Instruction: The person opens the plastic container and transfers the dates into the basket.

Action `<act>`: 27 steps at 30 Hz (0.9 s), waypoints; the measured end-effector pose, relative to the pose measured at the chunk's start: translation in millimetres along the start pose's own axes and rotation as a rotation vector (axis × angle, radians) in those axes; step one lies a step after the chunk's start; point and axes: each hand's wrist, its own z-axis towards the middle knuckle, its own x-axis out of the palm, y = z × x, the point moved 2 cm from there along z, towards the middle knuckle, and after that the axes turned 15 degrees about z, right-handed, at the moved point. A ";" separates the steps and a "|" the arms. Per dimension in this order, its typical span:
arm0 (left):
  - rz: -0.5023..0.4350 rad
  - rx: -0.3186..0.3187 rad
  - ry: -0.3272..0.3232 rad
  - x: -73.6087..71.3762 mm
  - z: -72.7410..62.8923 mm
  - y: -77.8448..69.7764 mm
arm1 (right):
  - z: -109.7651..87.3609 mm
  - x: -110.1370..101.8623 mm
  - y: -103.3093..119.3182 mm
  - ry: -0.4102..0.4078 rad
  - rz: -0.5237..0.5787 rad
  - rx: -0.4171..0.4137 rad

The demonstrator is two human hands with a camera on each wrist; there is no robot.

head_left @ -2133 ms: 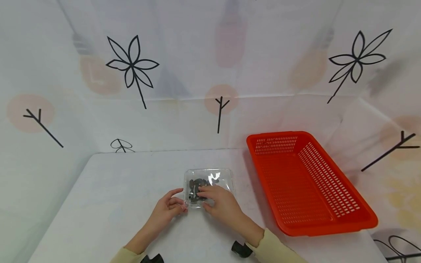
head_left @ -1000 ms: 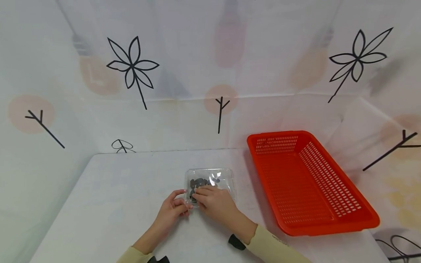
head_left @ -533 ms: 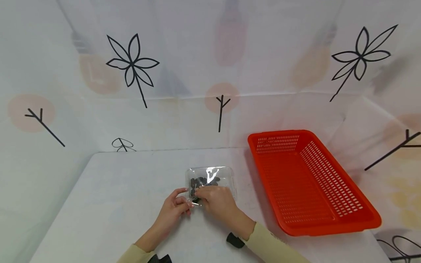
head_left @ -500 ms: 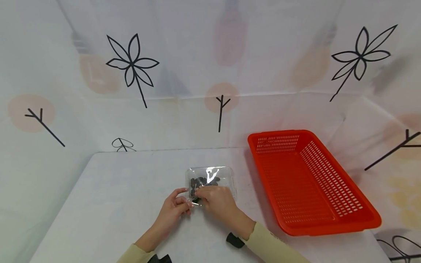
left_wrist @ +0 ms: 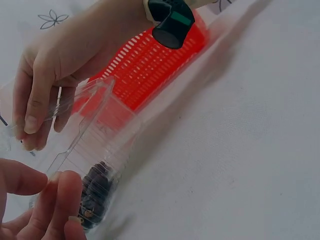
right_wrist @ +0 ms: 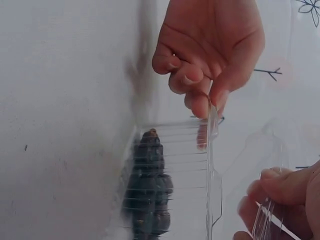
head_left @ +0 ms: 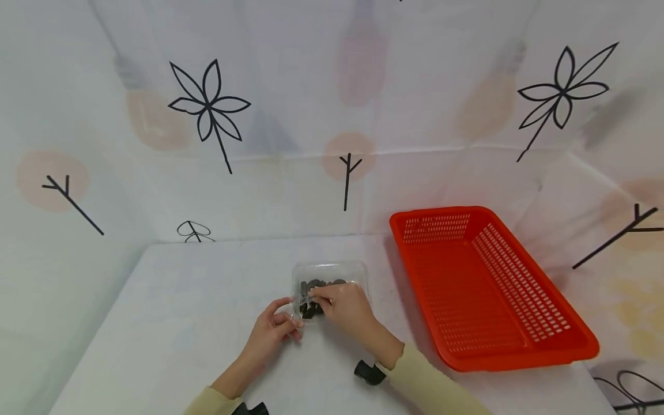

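A clear plastic clamshell box (head_left: 357,274) lies on the white table with several dark, rounded pieces (right_wrist: 150,185) inside; I cannot tell their kind. My left hand (head_left: 271,331) pinches the rim at the near left corner, thumb and forefinger on the plastic. In the right wrist view, the thin clear lid (right_wrist: 263,220) stands apart from the box's rim along this side. My right hand (head_left: 346,305) pinches that lid's edge between thumb and fingers, above the box. The fingers of the right hand hide part of the contents in the head view.
A red perforated plastic basket (head_left: 467,294) stands right of the box, with nothing seen in it. White patterned cloth (head_left: 290,196) hangs behind the table. Each wrist carries a black camera, the right one (head_left: 369,373) close to the tabletop.
My right hand has gone from lying over the lid to the near left part, then risen slightly with the lid's edge pinched. The lid's near side has lifted. My left hand stays at the corner.
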 end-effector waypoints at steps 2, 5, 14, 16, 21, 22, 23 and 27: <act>0.001 -0.005 -0.008 0.5 0.0 0.3 | -2.0 2.1 0.1 0.003 0.016 -0.007; 0.008 -0.003 -0.027 0.3 1.6 -0.1 | -3.7 2.9 0.6 0.002 0.045 -0.011; 0.002 -0.013 -0.026 -1.8 6.2 2.7 | -11.8 2.2 -0.3 0.037 0.044 0.034; 0.009 -0.013 -0.019 -1.6 6.2 2.2 | -15.0 1.7 -1.4 0.037 0.021 0.017; 0.006 -0.007 -0.013 -1.8 4.8 0.1 | -24.0 -5.1 -5.7 0.016 -0.025 -0.039; 0.004 -0.006 -0.017 -2.2 4.5 -0.3 | -26.0 -7.6 -7.4 0.007 -0.027 -0.044; 0.002 -0.005 -0.023 -2.7 4.2 -0.6 | -28.0 -10.3 -9.2 -0.001 -0.029 -0.046; 0.003 -0.013 -0.045 -4.7 3.3 -0.9 | -36.3 -20.7 -19.6 -0.035 -0.017 -0.038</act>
